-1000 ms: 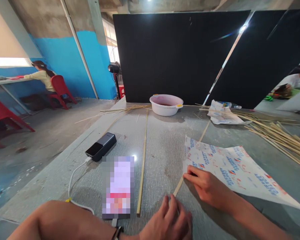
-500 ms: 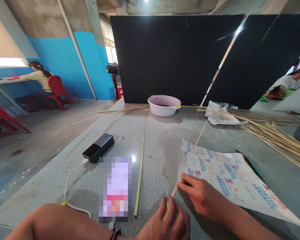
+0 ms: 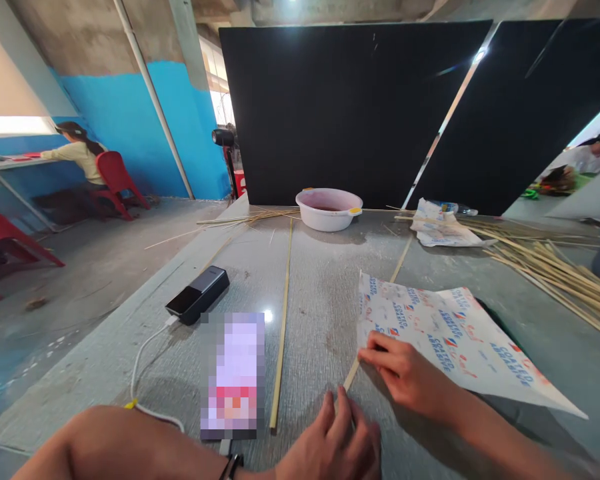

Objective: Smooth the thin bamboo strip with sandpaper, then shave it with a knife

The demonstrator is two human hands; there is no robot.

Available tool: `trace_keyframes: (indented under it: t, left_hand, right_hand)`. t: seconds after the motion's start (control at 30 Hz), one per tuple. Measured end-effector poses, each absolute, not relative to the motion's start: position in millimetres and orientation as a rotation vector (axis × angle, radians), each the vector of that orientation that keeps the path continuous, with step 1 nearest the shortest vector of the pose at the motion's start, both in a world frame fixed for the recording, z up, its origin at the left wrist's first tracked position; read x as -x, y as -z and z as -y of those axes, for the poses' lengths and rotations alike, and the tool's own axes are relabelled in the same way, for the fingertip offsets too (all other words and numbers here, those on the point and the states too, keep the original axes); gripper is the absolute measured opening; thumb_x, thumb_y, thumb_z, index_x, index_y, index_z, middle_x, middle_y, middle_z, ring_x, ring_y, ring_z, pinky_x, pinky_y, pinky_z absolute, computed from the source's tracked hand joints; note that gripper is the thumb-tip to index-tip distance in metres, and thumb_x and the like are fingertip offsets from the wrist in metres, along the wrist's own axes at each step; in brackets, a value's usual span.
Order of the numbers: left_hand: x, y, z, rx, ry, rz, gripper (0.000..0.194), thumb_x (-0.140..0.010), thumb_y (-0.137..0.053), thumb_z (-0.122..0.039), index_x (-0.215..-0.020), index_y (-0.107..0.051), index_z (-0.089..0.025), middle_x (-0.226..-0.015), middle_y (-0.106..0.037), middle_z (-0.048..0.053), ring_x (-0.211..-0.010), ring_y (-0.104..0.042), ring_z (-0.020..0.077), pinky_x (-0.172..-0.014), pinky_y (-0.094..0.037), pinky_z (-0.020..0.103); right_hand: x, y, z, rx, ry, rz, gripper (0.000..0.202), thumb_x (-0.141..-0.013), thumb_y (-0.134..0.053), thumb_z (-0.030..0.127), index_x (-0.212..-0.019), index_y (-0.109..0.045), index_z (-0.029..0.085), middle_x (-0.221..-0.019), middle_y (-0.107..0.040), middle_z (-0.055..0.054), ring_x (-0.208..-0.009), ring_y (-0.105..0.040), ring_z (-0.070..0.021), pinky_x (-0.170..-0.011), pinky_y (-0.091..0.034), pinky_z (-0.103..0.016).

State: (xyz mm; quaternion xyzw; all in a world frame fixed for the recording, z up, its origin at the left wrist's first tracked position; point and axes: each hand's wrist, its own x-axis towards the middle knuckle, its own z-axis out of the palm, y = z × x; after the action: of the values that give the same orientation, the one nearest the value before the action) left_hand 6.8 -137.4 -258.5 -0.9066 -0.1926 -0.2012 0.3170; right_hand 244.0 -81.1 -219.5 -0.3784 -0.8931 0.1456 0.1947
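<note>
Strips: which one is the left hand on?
The slanting strip under the left hand and printed sheet; the yellowish strip beside the phone and the heaped strips lie away from that hand.

Left hand: fingertips at 1 thin strip on grey tabletop; exact hold hidden. Right hand: pinches printed sheet at left edge, over same strip, which reappears beyond. 1 other strip lies beside phone, screen pixelated; power bank near. White basin far side; strip bundle right.
</note>
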Motion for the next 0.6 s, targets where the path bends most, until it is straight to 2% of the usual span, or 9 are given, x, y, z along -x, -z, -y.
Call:
trace_keyframes:
  t: [0.17,0.37,0.6]
  left_hand:
    - [-8.6,256.3,138.1,2.351,0.585,0.54,0.039,-0.112,-0.05,-0.046,-0.124,-0.072,-0.016,-0.112,-0.076,0.007,-0.101,-0.075,0.0257,-0.091,-0.057,0.039]
    - [-7.6,257.3,137.5,2.361,0.578,0.513,0.04,-0.112,-0.049,-0.044,-0.129,-0.071,-0.017,-0.113,-0.076,0.009,-0.103,-0.075,0.0277,-0.09,-0.055,0.042]
    - [-8.0,258.0,138.4,2.379,0.569,0.532,0.042,-0.113,-0.046,-0.046,-0.129,-0.071,-0.017,-0.114,-0.075,0.007,-0.104,-0.074,0.027,-0.093,-0.054,0.041]
  right_hand:
    - [-242.9,219.6,82.9,1.04,-0.437,2.55,0.028,-0.099,-0.043,0.001,-0.093,-0.064,0.018,-0.095,-0.061,-0.007,-0.076,-0.059,-0.0183,-0.068,-0.044,-0.03]
    - [-246.0,220.8,78.7,1.089,-0.351,2.466,0.031,-0.101,-0.042,0.001,-0.091,-0.066,0.018,-0.093,-0.059,-0.007,-0.078,-0.059,-0.0191,-0.071,-0.046,-0.03]
    - [-243.3,219.2,83.0,1.033,-0.429,2.513,0.029,-0.102,-0.044,0.003,-0.096,-0.068,0.018,-0.094,-0.061,-0.007,-0.078,-0.06,-0.0194,-0.071,-0.047,-0.03]
